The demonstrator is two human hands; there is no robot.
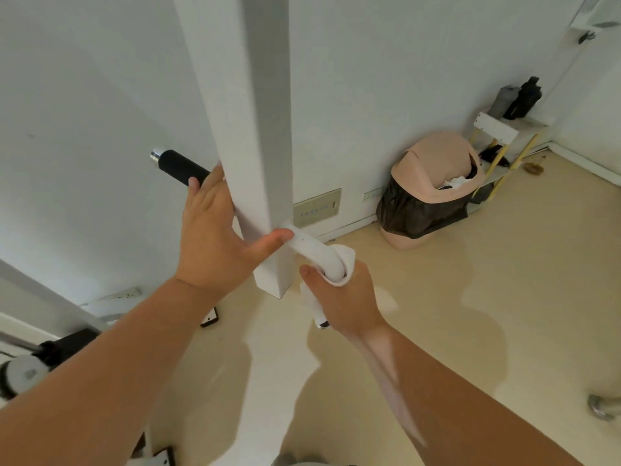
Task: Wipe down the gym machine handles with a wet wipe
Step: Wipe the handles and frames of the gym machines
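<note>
Foam is covering the black handle (pixel 183 167) that is sticking out left of the white post (pixel 248 129), with a chrome cap (pixel 156 155) shining at its free end. The left grip (pixel 215 237) is lying flat against the post's left face, fingers straight and apart, thumb reaching across to the root of the white handle (pixel 311 246) right of the post. The right grip (pixel 346 297) is curling round that smooth, bent handle, clamping the wet wipe (pixel 347 256) against the tube. The wipe is bunching up white and crumpled above the fingers. Glossy beige floor (pixel 470 297) is lying open right of the post, out to a pink swing-lid bin (pixel 437 169) with a dark liner, standing against the wall.
</note>
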